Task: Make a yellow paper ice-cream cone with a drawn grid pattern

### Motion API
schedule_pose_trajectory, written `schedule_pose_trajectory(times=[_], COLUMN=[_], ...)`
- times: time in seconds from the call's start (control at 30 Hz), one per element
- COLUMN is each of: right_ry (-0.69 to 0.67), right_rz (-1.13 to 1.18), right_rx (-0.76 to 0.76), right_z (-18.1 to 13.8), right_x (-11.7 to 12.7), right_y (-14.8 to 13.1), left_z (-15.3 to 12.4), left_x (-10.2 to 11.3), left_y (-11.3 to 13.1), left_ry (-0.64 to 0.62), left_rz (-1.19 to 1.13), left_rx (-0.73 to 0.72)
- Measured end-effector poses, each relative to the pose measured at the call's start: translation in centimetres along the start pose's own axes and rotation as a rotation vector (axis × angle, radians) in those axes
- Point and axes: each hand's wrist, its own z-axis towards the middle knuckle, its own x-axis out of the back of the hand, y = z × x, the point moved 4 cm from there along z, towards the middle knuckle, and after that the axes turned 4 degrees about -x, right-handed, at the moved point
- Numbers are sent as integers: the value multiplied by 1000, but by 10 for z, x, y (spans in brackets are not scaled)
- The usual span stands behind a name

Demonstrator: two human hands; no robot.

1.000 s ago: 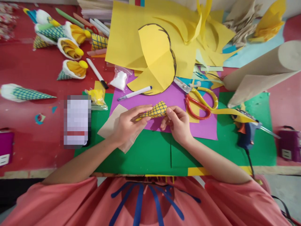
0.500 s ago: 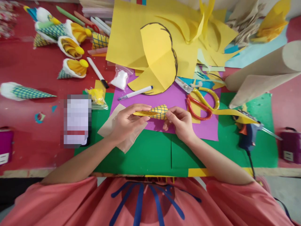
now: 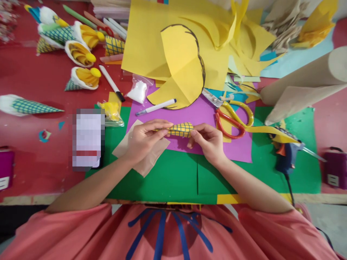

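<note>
Between my hands is a small yellow paper cone (image 3: 181, 129) with a dark grid drawn on it. My left hand (image 3: 145, 139) pinches its narrow end, fingers above and thumb below. My right hand (image 3: 208, 141) grips the wide end on the right, thumb toward me and fingers curled behind. Beneath my left hand lies a piece of beige paper (image 3: 146, 164). Purple paper (image 3: 233, 151) is under the cone. Just beyond it rest a capped marker (image 3: 156, 107) and a yellow paper shape with a black scalloped outline (image 3: 184, 68).
Scissors (image 3: 230, 119) with red and yellow handles lie right of my hands, near a glue gun (image 3: 284, 155). A beige paper roll (image 3: 300, 77) is at the far right. Finished paper cones (image 3: 81, 54) and a phone (image 3: 89, 139) are on the left. Green sheets (image 3: 173, 180) cover the near table.
The yellow strip that stood open at the cone's left side is now rolled in, so the cone looks tighter. My left fingers have closed on its narrow end.
</note>
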Motion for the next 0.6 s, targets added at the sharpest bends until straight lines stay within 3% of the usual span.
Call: schedule_pose_trajectory(times=[0.17, 0.33, 0.6], right_ry=[18, -67, -99], right_rz=[-22, 80, 155], right_rx=[-17, -81, -138], right_z=[0, 6, 12], right_x=[1, 6, 11], right_y=[0, 5, 7], left_z=[-1, 2, -1], left_x=[0, 3, 5], left_y=[-3, -4, -4], left_ry=[-10, -42, 139], left_rz=[-89, -221, -62], left_rx=[24, -1, -20])
